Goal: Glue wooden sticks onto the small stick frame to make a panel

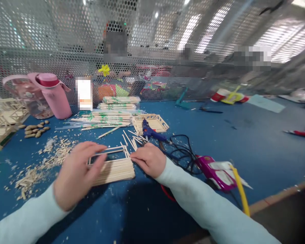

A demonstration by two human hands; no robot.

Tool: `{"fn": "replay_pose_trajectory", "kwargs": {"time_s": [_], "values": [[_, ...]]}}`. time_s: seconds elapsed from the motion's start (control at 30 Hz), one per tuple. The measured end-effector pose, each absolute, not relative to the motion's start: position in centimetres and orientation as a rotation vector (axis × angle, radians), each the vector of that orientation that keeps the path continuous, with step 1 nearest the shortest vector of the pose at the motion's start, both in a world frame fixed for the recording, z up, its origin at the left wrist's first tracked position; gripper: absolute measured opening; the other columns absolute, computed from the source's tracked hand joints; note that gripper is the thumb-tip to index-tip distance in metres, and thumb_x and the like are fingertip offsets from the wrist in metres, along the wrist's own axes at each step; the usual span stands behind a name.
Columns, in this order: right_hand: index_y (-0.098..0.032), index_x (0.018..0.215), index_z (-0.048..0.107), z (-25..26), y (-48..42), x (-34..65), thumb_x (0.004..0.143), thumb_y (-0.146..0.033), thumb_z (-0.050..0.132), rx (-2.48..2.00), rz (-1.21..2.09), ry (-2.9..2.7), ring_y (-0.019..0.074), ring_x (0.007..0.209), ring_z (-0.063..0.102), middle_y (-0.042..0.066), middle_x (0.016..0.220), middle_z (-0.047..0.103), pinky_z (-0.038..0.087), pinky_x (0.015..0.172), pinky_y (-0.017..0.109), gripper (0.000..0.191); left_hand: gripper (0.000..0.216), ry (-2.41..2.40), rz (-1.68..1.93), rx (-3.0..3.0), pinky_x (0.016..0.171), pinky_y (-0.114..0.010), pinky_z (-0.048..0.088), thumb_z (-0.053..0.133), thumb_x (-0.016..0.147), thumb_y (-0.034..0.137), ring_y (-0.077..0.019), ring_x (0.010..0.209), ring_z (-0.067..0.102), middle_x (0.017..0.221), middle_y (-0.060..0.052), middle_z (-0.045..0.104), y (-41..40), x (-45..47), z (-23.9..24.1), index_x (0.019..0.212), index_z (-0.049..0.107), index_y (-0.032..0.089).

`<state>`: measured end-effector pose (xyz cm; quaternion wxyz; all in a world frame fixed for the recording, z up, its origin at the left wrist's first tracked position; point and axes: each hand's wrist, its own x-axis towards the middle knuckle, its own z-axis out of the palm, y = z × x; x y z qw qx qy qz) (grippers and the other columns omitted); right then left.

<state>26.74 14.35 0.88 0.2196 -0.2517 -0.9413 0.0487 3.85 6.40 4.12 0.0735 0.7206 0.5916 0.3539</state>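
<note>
A small model of pale wooden sticks [115, 171] rests on the blue table, with a slatted panel at the front and an open frame behind. My left hand [78, 169] curls around its left end, thumb and fingers on either side of the frame; the hand partly hides that end. At the right corner my right hand [148, 159] is closed in a pinch against the frame. Whether a loose small piece is also between those fingertips, I cannot tell. Just beyond the right hand, a blue glue gun [152, 132] leans on a stick-built tray [162, 122].
Bundled sticks [112, 115], a pink bottle [56, 98] and peanuts [35, 129] are behind. Wood scraps [51, 159] litter the left. A black cable [185, 162] and a magenta-white object [216, 173] lie beside my right forearm. A perforated metal screen [152, 51] borders the back.
</note>
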Motion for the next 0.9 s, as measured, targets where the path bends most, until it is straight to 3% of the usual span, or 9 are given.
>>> {"fn": "replay_pose_trajectory", "kwargs": {"time_s": [0.1, 0.17, 0.57, 0.9], "values": [[-0.016, 0.084, 0.066, 1.1, 14.3, 26.7, 0.088, -0.022, 0.044, -0.696, 0.087, -2.584, 0.0134, 0.064, 0.059, 0.003, 0.070, 0.069, 0.028, 0.060, 0.029, 0.023, 0.025, 1.718, 0.537, 2.428, 0.075, -0.037, 0.043, 0.045, 0.084, 0.030, -0.0233, 0.086, 0.057, 0.089, -0.007, 0.066, 8.2, 7.1, 4.7, 0.089, 0.068, 0.022], [-0.016, 0.083, 0.066, 1.3, 14.2, 26.8, 0.088, -0.022, 0.043, -0.686, 0.023, -2.536, 0.0137, 0.064, 0.058, 0.004, 0.069, 0.068, 0.029, 0.062, 0.029, 0.024, 0.025, 1.703, 0.482, 2.464, 0.074, -0.036, 0.042, 0.046, 0.084, 0.029, -0.0241, 0.087, 0.057, 0.089, -0.008, 0.066, 9.0, 8.5, 4.7, 0.089, 0.068, 0.021], [-0.016, 0.087, 0.063, 2.6, 12.5, 26.3, 0.085, -0.014, 0.041, -0.605, -0.305, -2.415, 0.0131, 0.063, 0.052, 0.002, 0.070, 0.068, 0.028, 0.081, 0.037, 0.021, 0.035, 1.651, 0.484, 2.457, 0.059, -0.028, 0.040, 0.033, 0.090, 0.026, -0.0192, 0.068, 0.062, 0.076, -0.007, 0.069, 8.1, 9.3, 4.6, 0.085, 0.067, 0.019], [-0.017, 0.087, 0.062, 2.2, 11.3, 26.1, 0.086, -0.014, 0.039, -0.579, -0.362, -2.398, 0.0130, 0.060, 0.050, 0.002, 0.067, 0.066, 0.030, 0.081, 0.036, 0.023, 0.033, 1.564, 0.631, 2.452, 0.060, -0.028, 0.042, 0.036, 0.087, 0.023, -0.0186, 0.067, 0.062, 0.075, -0.006, 0.070, 7.0, 9.1, 3.9, 0.083, 0.068, 0.020]]}}
